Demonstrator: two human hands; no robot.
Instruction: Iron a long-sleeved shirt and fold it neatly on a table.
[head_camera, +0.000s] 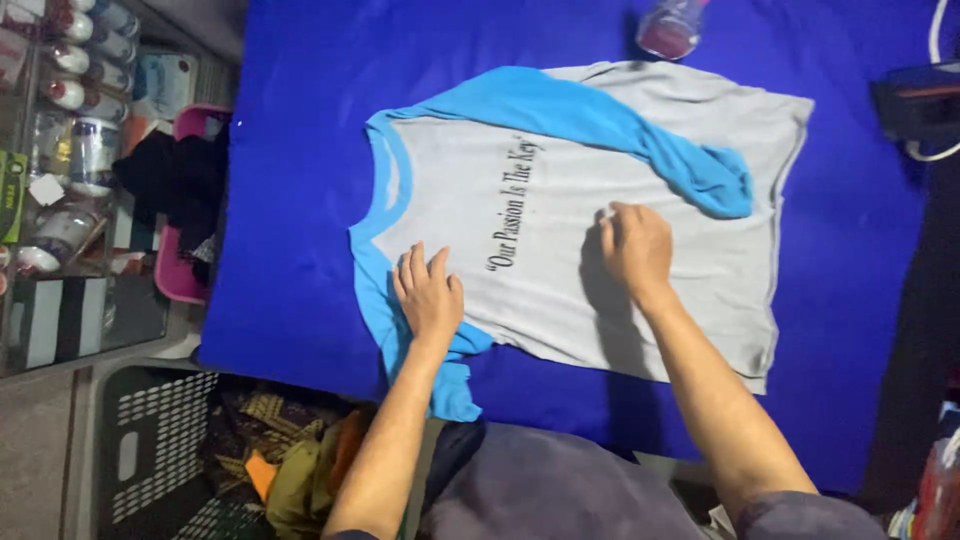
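A grey T-shirt (560, 130) with light blue sleeves and collar lies flat on a blue cloth-covered table (290, 200), a line of dark print across its chest. Its far sleeve (620, 125) is folded across the body. My left hand (428, 292) rests flat, fingers spread, on the near shoulder, beside the near blue sleeve (450, 385) that hangs off the table edge. My right hand (636, 248) presses on the shirt's middle with fingers curled down. Neither hand grips anything that I can see.
A clear plastic container (668, 26) stands at the table's far edge. A dark device with a white cable (915, 100) sits at the right. A slotted laundry basket (150, 450) with clothes stands below left. Shelves with jars (70, 90) and a pink tub (190, 125) are at the left.
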